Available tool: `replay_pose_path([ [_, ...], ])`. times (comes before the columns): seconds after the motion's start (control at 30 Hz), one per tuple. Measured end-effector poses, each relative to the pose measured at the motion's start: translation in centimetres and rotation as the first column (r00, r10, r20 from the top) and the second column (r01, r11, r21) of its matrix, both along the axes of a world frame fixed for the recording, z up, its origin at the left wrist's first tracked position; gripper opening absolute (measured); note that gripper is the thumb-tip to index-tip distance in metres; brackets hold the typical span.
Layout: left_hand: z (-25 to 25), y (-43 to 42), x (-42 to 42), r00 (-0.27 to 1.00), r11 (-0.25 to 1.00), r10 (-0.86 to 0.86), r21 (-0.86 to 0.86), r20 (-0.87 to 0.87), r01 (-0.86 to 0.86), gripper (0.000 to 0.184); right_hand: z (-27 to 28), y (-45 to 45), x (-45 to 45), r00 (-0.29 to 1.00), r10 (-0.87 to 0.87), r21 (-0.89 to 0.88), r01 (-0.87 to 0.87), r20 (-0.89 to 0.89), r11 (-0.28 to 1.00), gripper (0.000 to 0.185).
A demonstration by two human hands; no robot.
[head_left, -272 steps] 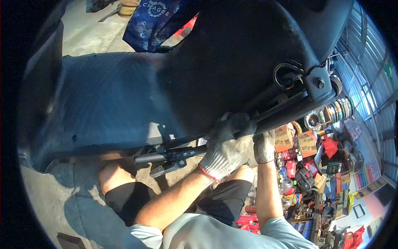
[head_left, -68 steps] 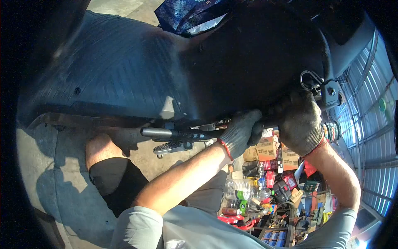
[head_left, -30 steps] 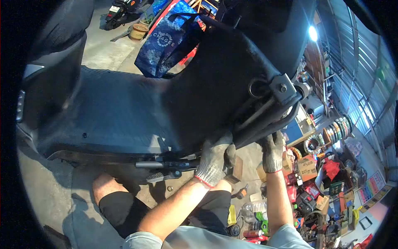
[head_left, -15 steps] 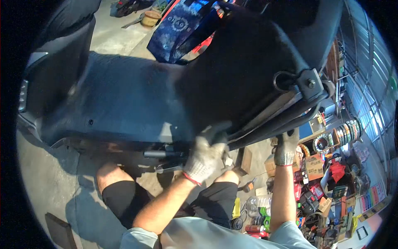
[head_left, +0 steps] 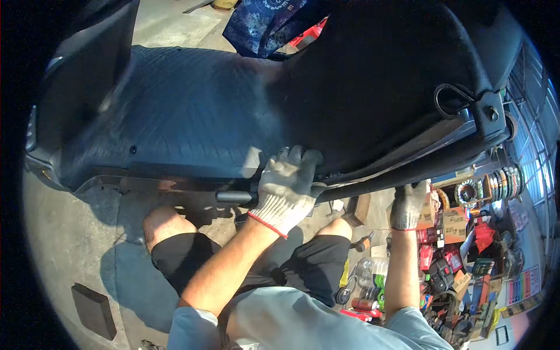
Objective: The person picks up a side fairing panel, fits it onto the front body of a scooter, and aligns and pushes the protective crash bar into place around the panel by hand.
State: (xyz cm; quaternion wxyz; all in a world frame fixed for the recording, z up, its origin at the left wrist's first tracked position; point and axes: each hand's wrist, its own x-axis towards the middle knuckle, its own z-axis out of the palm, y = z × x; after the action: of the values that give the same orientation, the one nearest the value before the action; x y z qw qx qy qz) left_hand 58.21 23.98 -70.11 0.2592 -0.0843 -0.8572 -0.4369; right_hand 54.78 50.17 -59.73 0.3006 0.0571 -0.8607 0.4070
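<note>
Across the view stretches the dark plastic body of what looks like a scooter (head_left: 192,116), with a long black rail (head_left: 408,172) along its lower right edge. My left hand (head_left: 289,181), in a white knit glove with a red cuff, curls its fingers over the near edge of the body. A short grey cylindrical peg (head_left: 233,197) sticks out just left of it. Farther right, my right hand (head_left: 407,205), in a similar, dirtier glove, is raised against the underside of the rail. Its fingers look bent; their tips are partly hidden.
Boxes, bottles and tools (head_left: 443,262) crowd the floor on the right. A dark block (head_left: 93,311) lies at lower left, and another block (head_left: 357,209) stands between my hands. A blue patterned bag (head_left: 262,29) sits beyond the body.
My left hand, blurred before with fingers raised, now rests over the body's edge. My right hand stays under the rail. The view has shifted, putting the scooter body higher in the picture.
</note>
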Motion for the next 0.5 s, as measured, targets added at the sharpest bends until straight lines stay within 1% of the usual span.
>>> replay_pose_path([
  [0.03,0.1,0.1,-0.2,1.000,1.000,-0.027,-0.007,0.016,0.027,0.059,-0.8,0.1,-0.1,0.999,0.009,0.017,-0.009,0.035,1.000,0.038],
  [0.07,0.2,0.1,-0.2,0.999,1.000,-0.028,-0.011,0.017,0.029,0.059,-1.3,-0.9,0.5,0.999,0.016,0.011,-0.016,0.035,1.000,0.040],
  [0.13,0.5,0.3,-0.1,0.999,0.999,0.030,-0.028,-0.015,-0.030,0.060,-2.4,-0.9,0.7,0.996,0.036,-0.015,-0.035,0.084,0.999,0.042],
  [0.17,0.6,0.4,-0.4,0.999,0.999,0.029,-0.030,-0.014,-0.029,0.060,-2.6,-1.7,0.8,0.993,0.061,-0.028,-0.058,0.105,0.998,0.042],
  [0.2,0.5,0.4,-0.9,1.000,0.998,0.019,-0.062,0.024,-0.018,0.058,-2.7,-1.7,0.8,0.992,0.061,-0.030,-0.058,0.108,0.998,0.042],
  [0.23,0.4,0.5,-1.2,0.998,0.996,0.012,-0.094,0.060,-0.006,0.057,-2.7,-1.8,0.6,0.998,0.010,0.111,-0.017,0.069,0.994,0.040],
  [0.27,-0.4,0.9,-1.5,0.998,0.995,0.013,-0.099,0.058,-0.007,0.057,-2.8,-1.8,0.5,0.999,-0.035,0.248,0.029,0.022,0.968,0.039],
  [0.3,-1.6,1.4,-1.9,0.995,0.990,0.083,-0.110,-0.052,-0.088,0.055,-2.9,-1.8,0.5,0.999,-0.034,0.241,0.029,0.018,0.970,0.039],
  [0.33,-2.2,1.5,-2.1,0.975,0.980,0.147,-0.112,-0.168,-0.167,0.052,-3.0,-1.6,0.6,0.992,-0.094,0.273,0.069,0.082,0.960,0.037],
  [0.37,-1.9,1.2,-1.8,0.972,0.980,0.138,-0.118,-0.189,-0.162,0.052,-2.9,-1.4,0.8,0.978,-0.160,0.305,0.112,0.135,0.946,0.035],
  [0.4,-1.3,0.8,-1.4,0.989,0.995,0.077,-0.046,-0.126,-0.083,0.050,-2.5,-1.2,0.8,0.979,-0.144,0.366,0.082,0.145,0.927,0.036],
  [0.43,-0.7,0.5,-1.4,0.997,1.000,0.010,0.028,-0.075,-0.008,0.049,-2.1,-1.5,0.7,0.983,-0.149,0.352,0.103,0.106,0.930,0.036],
  [0.5,0.1,0.5,-1.2,0.995,0.998,0.033,0.057,-0.099,-0.027,0.046,-1.6,-2.9,0.8,0.991,-0.089,0.281,0.057,0.102,0.958,0.035],
])
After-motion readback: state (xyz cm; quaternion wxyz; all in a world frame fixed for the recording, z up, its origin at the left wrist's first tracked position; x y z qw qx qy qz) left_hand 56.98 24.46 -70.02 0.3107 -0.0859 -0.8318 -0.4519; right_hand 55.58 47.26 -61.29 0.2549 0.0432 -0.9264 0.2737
